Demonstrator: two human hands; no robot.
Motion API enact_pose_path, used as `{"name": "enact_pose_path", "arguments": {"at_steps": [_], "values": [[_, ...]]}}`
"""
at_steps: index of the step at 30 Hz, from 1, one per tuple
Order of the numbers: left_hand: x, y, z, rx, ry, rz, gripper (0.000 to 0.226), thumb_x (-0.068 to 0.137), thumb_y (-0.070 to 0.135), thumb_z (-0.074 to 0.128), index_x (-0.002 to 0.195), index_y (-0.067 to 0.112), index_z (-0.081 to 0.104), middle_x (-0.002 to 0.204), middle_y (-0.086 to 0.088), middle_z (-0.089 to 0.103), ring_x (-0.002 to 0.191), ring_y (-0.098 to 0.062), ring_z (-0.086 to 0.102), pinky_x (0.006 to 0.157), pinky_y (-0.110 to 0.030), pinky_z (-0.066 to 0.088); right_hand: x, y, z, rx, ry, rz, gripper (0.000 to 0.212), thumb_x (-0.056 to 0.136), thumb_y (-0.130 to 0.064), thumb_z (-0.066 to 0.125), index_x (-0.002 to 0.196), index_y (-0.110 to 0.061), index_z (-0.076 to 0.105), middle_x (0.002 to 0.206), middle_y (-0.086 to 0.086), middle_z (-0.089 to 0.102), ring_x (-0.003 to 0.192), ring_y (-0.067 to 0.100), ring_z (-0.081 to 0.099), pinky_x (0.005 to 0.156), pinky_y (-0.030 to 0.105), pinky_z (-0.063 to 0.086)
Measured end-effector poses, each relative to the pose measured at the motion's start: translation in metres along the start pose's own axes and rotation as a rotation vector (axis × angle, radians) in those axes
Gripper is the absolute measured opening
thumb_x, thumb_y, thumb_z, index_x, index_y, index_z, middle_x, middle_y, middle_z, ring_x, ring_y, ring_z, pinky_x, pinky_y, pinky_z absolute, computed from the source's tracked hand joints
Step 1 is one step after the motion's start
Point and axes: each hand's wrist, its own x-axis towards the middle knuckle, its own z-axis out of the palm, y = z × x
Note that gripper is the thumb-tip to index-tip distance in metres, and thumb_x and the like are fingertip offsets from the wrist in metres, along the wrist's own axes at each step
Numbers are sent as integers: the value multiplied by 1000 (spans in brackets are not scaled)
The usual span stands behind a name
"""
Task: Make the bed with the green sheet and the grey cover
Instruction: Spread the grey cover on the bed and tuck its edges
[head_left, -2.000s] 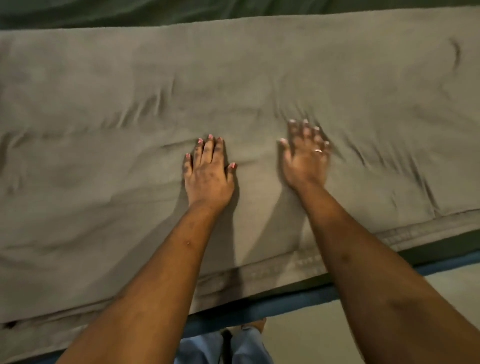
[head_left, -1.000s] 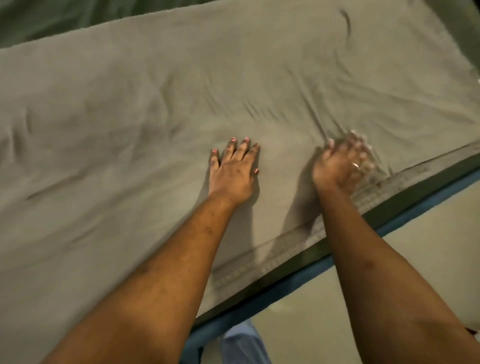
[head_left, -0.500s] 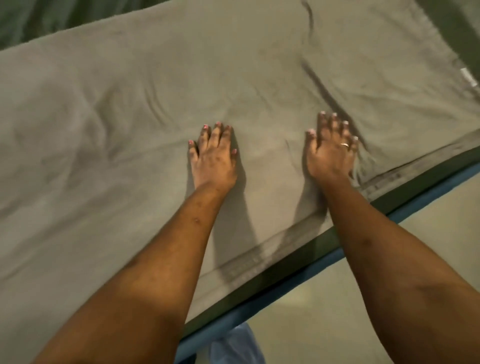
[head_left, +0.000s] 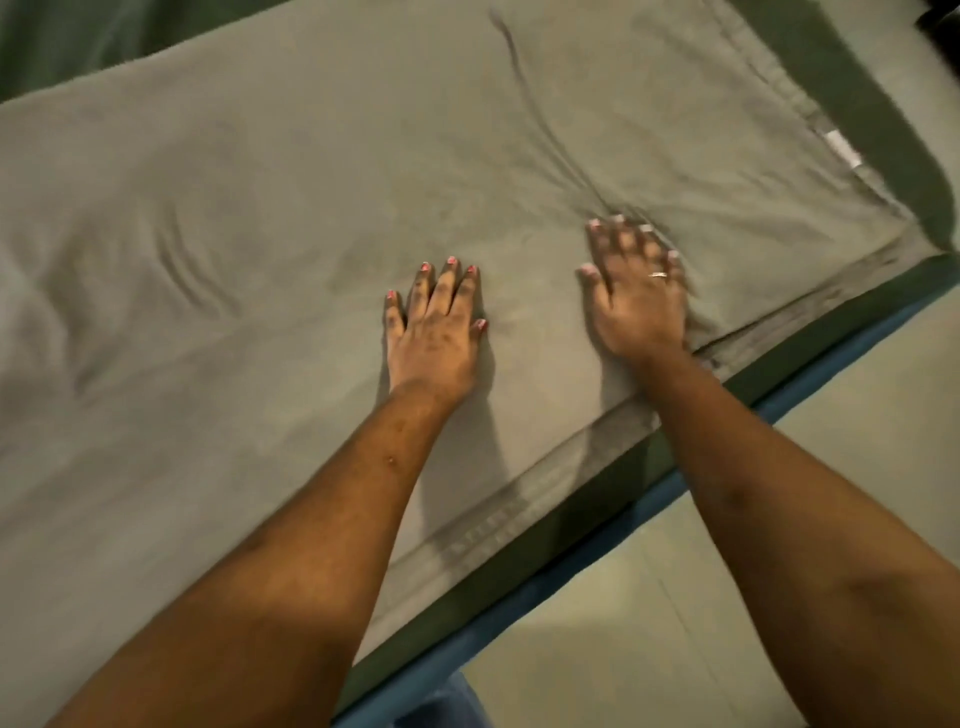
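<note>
1. Grey cover (head_left: 311, 182) lies spread over the green sheet (head_left: 862, 119). The sheet shows only as a strip round the cover's corner (head_left: 904, 234) and along the far edge.
2. Left hand (head_left: 434, 338): flat on the cover, fingers straight and close together, holding nothing, just pressing. It is well away from the corner, toward mid-bed.
3. Right hand (head_left: 636, 301): also flat w/ fingers spread and nothing held, a bit blurred. It sits between the left hand and the corner, so it's the nearer one, w/ its wrist crossing the hem (head_left: 493, 519).
4. Key relation: a long crease (head_left: 545, 124) starts right at the right hand's fingertips and runs away from the person, i.e. across the cover, roughly parallel to the short edge that ends at the corner.
5. The cover's long axis runs along the hem toward the corner. A flattening stroke prob. goes sideways toward the corner, pushing slack off that end, and the right hand is better placed for it.
6. Softer wrinkles (head_left: 182, 249) sit much further from the corner, past the left hand, so they are that hand's job.
7. Risk: a hard push drags the corner out over the sheet strip.
</note>
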Motion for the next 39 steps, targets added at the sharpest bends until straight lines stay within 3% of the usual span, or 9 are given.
{"name": "enact_pose_path", "arguments": {"at_steps": [5,8,10,12,20,22,28,34,39], "values": [[22,31,0,8,-65,53,61,102,41,29,153,25,1,161,4,-6,147,-23,-11,116,-52,-4,9,76,-25,50,-4,519,57,101,-47,18,153,-26,11,161,4,5,148,28,0,117,52,-1],[29,43,6,27,-120,43,67,100,46,31,153,26,-5,160,4,-14,146,-25,-17,113,-56,-7,15,16,-24,99,64,266,54,102,-42,23,153,-25,14,161,4,7,148,27,2,118,49,3],[31,44,5,36,-155,39,67,100,45,30,153,27,-7,159,4,-19,145,-26,-21,112,-57,-9,10,-37,-16,70,-25,-60,53,102,-41,24,152,-32,12,161,-2,7,148,22,5,118,46,5],[33,42,3,28,-192,34,67,100,46,30,153,28,-7,158,6,-20,144,-24,-23,112,-56,-11,4,-53,-8,17,-111,-165,52,101,-44,23,151,-38,10,161,-8,7,148,16,3,118,44,3],[41,59,-5,15,-289,-22,73,100,47,32,150,27,-17,156,4,-27,142,-28,-27,109,-63,-9,16,77,-25,61,-87,404,56,99,-54,15,152,-37,2,161,-3,-1,148,24,-5,118,50,-2],[49,74,3,13,-262,-30,75,100,48,30,150,22,-19,156,3,-28,142,-29,-28,108,-65,-10,26,72,-30,84,-55,440,58,99,-53,17,153,-34,4,161,1,-2,148,26,-6,118,51,-1],[66,134,24,-63,-105,-113,68,101,42,26,151,16,-11,158,1,-20,144,-26,-21,111,-59,-10,44,54,-22,49,-94,104,55,99,-53,20,151,-40,5,161,-9,2,148,18,-2,117,47,-5],[73,179,55,-141,161,-362,60,100,33,27,153,14,6,161,-2,1,148,-25,-2,115,-54,0,87,149,-39,115,-32,396,61,101,-47,26,153,-24,7,161,1,4,148,25,1,118,47,1],[79,177,67,-113,270,-435,62,95,36,20,153,14,13,160,-2,11,147,-26,7,114,-54,4,116,179,-60,130,183,563,47,98,-31,46,143,-18,36,147,7,35,135,27,31,108,42,27]]}}
